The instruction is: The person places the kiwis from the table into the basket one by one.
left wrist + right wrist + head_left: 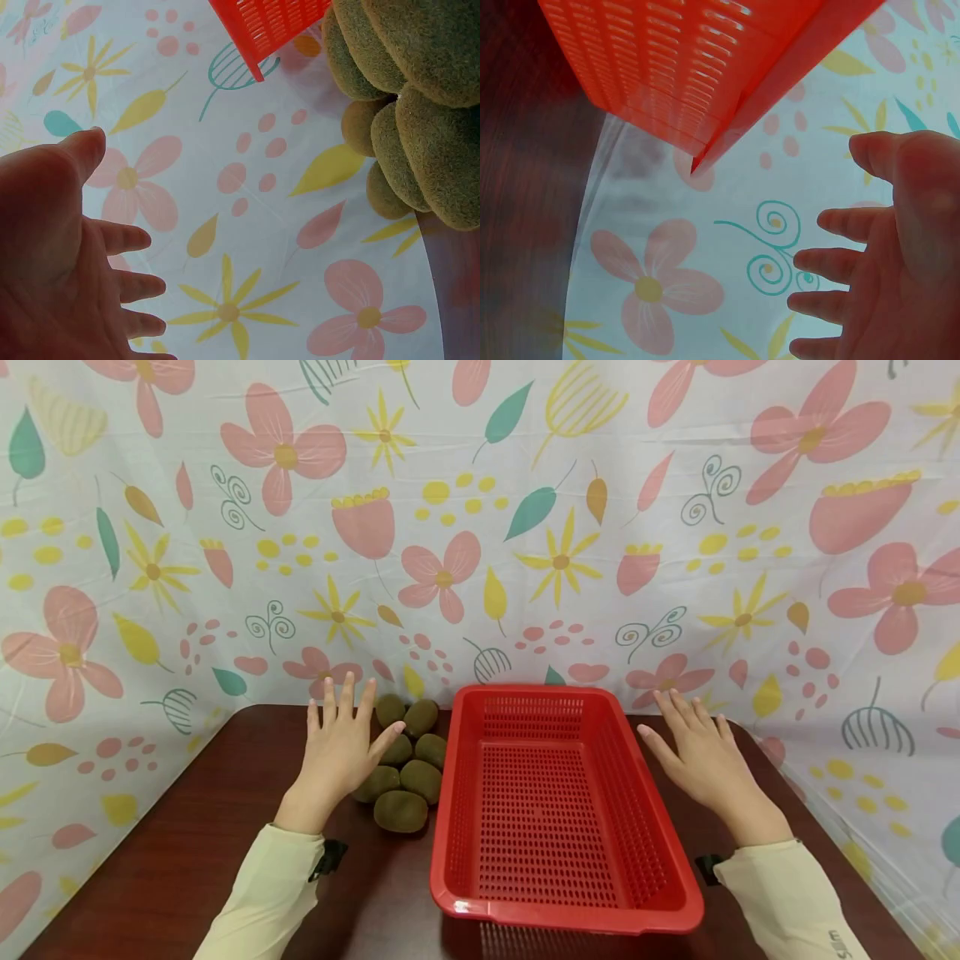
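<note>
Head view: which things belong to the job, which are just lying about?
Likely the job:
kiwis, beside the left hand
red basket, between left hand and right hand

Just surroundings:
dark table
floral cloth, behind the table
</note>
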{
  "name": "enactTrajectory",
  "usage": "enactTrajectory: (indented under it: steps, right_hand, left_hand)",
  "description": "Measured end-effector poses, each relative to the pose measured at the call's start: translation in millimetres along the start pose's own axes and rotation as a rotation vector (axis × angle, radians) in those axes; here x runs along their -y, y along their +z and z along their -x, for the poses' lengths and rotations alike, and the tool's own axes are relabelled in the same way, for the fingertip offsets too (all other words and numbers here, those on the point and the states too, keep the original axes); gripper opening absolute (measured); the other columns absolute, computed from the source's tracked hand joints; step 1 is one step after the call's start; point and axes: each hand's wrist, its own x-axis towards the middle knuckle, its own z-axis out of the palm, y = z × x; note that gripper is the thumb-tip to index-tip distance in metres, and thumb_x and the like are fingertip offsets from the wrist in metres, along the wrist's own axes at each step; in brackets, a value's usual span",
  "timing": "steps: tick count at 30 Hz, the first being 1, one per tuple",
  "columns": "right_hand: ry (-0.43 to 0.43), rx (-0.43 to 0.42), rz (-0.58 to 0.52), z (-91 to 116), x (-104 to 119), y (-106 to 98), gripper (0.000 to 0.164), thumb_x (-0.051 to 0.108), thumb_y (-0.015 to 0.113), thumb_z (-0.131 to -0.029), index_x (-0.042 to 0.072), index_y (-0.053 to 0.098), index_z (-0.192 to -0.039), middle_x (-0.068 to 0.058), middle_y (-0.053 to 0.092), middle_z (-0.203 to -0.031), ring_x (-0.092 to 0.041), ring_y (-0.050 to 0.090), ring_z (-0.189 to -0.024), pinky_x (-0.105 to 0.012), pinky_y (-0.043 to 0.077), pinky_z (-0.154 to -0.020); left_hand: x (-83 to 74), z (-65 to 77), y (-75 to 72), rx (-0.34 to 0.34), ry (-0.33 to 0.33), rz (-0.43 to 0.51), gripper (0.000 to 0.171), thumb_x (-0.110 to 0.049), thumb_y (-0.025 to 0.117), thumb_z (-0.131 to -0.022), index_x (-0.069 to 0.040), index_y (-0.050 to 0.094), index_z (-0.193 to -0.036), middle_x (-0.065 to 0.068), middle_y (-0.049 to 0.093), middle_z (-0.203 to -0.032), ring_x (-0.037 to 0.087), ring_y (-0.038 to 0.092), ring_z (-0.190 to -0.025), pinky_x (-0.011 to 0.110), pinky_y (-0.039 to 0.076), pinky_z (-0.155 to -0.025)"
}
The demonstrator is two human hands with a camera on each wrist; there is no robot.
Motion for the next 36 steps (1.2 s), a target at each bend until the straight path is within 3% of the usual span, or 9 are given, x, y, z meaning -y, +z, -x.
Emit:
enactTrajectory:
  steps: [5,12,19,29,33,36]
  right_hand:
    - [-0.013,-0.007,-0.048,-0.3,-0.1,1.3,0.071,0.048,0.037,-0.102,0.002,0.019,-0.153,-0.031,0.020,-0.152,-0.055,0.012,-0.137,-0.069,0.004,-0.108]
    - [-0.055,-0.004,-0.190,1.0,0.2,2.6,0.070,0.041,0.044,-0.102,-0.004,0.022,-0.150,-0.033,0.027,-0.149,-0.053,0.023,-0.135,-0.068,0.020,-0.104]
    - [0.017,0.047,-0.322,5.6,-1.0,4.5,0.070,0.041,0.047,-0.101,-0.002,0.023,-0.151,-0.031,0.032,-0.147,-0.051,0.034,-0.131,-0.066,0.032,-0.099]
    - [0.050,0.065,-0.452,4.7,-7.4,13.4,0.058,0.031,0.048,-0.102,-0.009,0.036,-0.143,-0.029,0.055,-0.127,-0.043,0.055,-0.115,-0.057,0.046,-0.091]
    - [0.061,0.084,-0.517,5.5,-9.7,16.8,0.055,0.025,0.050,-0.102,-0.012,0.039,-0.140,-0.030,0.058,-0.123,-0.037,0.062,-0.106,-0.042,0.054,-0.084]
    - [0.069,0.105,-0.609,6.5,-13.2,19.0,0.052,0.021,0.051,-0.101,-0.014,0.039,-0.138,-0.031,0.058,-0.121,-0.024,0.067,-0.096,-0.033,0.056,-0.077]
  left_hand:
    - [-1.7,2.1,-0.7,-0.033,0.033,-0.009,0.075,-0.051,0.046,-0.098,-0.007,0.021,-0.154,0.024,0.010,-0.157,0.046,-0.003,-0.143,0.065,0.004,-0.111]
    - [-4.9,5.8,-2.5,-0.065,0.099,-0.028,0.073,-0.046,0.052,-0.097,-0.006,0.027,-0.152,0.025,0.015,-0.156,0.047,0.005,-0.143,0.064,0.008,-0.111]
    - [-6.6,9.2,-4.2,-0.064,0.186,-0.021,0.070,-0.041,0.058,-0.096,-0.006,0.032,-0.150,0.024,0.020,-0.155,0.044,0.011,-0.143,0.061,0.011,-0.113]
    - [-4.9,16.1,0.6,-0.072,0.276,-0.058,0.071,-0.030,0.071,-0.089,-0.004,0.038,-0.146,0.023,0.036,-0.148,0.045,0.028,-0.138,0.060,0.024,-0.109]
    - [-3.0,19.1,4.8,-0.055,0.313,-0.040,0.072,-0.026,0.075,-0.085,-0.005,0.040,-0.145,0.024,0.040,-0.145,0.044,0.031,-0.136,0.060,0.026,-0.109]
    - [-1.8,20.0,7.3,-0.037,0.347,-0.025,0.074,-0.022,0.079,-0.081,-0.004,0.043,-0.143,0.024,0.043,-0.142,0.045,0.035,-0.134,0.059,0.027,-0.108]
